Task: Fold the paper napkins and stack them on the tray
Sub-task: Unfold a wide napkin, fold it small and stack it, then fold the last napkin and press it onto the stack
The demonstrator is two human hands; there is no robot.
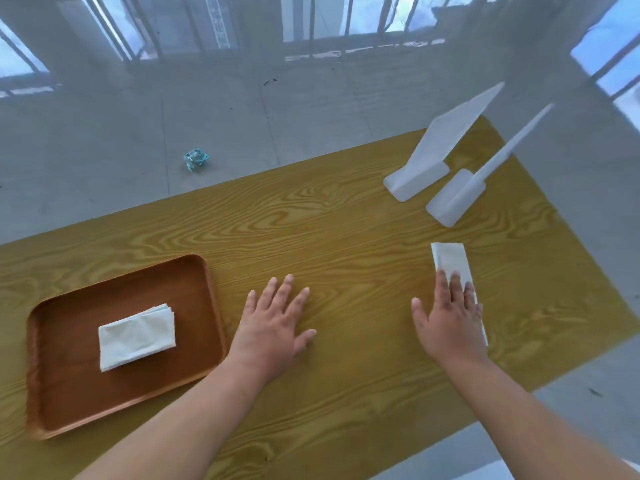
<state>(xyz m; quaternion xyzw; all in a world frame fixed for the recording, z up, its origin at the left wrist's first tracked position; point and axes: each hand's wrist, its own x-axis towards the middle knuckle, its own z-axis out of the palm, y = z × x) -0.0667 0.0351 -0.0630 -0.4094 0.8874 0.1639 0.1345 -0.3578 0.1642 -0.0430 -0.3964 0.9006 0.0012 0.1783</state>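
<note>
A: Nearest, at seven o'clock?
B: Brown rounded wooden tray (194,271), bearing a folded white paper napkin stack (136,336).

A: Left hand (272,327)?
B: Flat and spread on the yellow wood-grain table (346,220), grasping nothing.

A: Right hand (450,323), at four o'clock?
B: Palm down, fingers extended, pressing a long white paper napkin strip (448,258); no clench.

A: Long axis?
B: Running from five toward eleven o'clock, jutting past the fingertips. Clearly nearer the right hand; tray well apart, across at eight o'clock.

A: Farther out, at one o'clock?
B: Two white plastic stands (415,181).
</note>
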